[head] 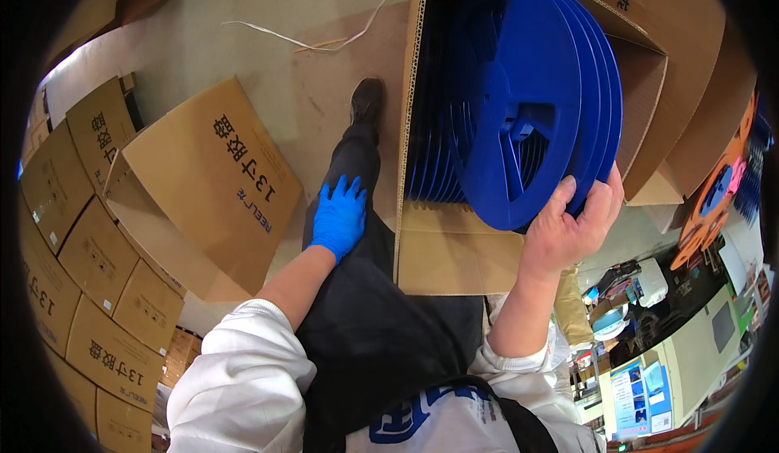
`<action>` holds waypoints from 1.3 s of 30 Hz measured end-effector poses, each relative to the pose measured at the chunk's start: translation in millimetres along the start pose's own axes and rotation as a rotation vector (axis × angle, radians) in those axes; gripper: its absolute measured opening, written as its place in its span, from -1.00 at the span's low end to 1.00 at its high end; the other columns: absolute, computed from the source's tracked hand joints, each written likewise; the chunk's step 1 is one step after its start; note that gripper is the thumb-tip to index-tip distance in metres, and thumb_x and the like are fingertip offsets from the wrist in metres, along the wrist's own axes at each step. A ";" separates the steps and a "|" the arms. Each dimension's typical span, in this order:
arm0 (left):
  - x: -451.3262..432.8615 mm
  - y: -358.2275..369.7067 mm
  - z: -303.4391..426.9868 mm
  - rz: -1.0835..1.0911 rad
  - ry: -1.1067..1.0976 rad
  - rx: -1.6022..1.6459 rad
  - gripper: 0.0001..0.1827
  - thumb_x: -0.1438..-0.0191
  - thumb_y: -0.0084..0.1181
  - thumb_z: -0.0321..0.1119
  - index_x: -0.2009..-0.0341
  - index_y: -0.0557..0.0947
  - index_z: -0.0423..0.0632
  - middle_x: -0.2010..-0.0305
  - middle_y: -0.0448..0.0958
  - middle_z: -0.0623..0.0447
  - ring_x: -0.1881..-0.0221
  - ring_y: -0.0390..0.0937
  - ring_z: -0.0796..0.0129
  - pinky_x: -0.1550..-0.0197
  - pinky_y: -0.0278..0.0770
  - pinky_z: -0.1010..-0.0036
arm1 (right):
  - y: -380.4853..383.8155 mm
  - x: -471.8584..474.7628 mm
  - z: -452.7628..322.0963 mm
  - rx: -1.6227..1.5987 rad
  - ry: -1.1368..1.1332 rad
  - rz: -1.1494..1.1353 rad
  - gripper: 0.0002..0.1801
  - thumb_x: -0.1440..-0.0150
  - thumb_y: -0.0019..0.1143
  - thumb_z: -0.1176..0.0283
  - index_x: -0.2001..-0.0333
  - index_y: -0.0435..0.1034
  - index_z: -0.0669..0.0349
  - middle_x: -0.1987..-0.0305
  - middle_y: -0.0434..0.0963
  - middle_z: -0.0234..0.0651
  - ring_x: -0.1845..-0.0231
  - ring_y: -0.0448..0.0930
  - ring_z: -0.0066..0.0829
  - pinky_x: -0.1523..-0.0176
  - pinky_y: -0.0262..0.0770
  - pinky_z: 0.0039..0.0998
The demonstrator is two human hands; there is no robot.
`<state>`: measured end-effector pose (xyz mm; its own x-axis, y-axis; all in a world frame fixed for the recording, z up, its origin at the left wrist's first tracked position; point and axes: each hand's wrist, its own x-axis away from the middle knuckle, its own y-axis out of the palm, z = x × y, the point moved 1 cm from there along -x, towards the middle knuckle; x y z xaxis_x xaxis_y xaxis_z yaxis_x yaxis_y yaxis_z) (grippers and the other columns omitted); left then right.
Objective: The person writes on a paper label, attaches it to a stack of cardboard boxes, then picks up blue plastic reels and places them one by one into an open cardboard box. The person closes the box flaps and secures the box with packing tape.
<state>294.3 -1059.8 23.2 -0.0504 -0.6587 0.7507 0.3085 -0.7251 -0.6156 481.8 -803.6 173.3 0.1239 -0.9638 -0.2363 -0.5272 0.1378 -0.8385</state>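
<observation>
My right hand (569, 228), bare, grips the lower right rims of several blue plastic reels (541, 45) stacked face to face. They are tilted over an open cardboard box (456, 240), where more blue reels (435, 173) stand on edge in a row. My left hand (339, 216), in a blue glove, rests on my dark-clothed thigh with its fingers spread and holds nothing. The fingertips of my right hand behind the reels are partly hidden.
An open, tilted carton (213, 179) stands to the left, beside stacked closed cartons (97, 258). A white strap (268, 31) lies on the floor ahead. Orange reels (706, 209) and a cream-coloured machine (700, 355) are at the right.
</observation>
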 end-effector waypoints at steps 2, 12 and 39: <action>1.7 1.6 0.8 -0.005 -0.008 -0.002 -0.53 -0.15 0.06 -0.20 -0.17 0.55 0.02 -0.37 0.29 -0.03 -0.40 0.17 0.04 -0.39 0.05 0.02 | 4.9 1.6 -4.1 0.006 -0.029 -0.009 -0.96 -0.04 0.06 0.66 0.38 0.37 0.35 -0.09 0.49 0.07 0.04 0.54 -0.11 0.02 0.50 -0.29; 2.7 6.8 0.8 -0.004 -0.017 0.028 -0.53 -0.15 0.05 -0.20 -0.16 0.55 0.03 -0.37 0.30 -0.02 -0.39 0.18 0.05 -0.39 0.06 0.02 | 66.2 28.0 13.2 -0.026 -0.024 0.010 -0.88 0.00 0.16 0.64 0.43 0.35 0.26 -0.13 0.48 -0.04 0.13 0.59 -0.23 0.23 0.56 -0.40; 0.5 6.9 0.6 -0.029 0.003 0.052 -0.54 -0.15 0.06 -0.24 -0.16 0.54 -0.01 -0.36 0.32 -0.05 -0.38 0.20 0.03 -0.38 0.11 0.05 | -29.0 28.5 92.6 -0.818 0.453 -0.029 -0.71 -0.35 -0.03 0.30 0.03 0.31 0.33 0.14 0.49 -0.20 0.44 0.49 -0.55 0.53 0.39 -0.62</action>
<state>296.9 -1065.0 19.5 -0.0627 -0.6383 0.7673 0.3559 -0.7325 -0.5803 578.5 -813.9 145.5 -0.1020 -0.9852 0.1375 -0.9781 0.0741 -0.1943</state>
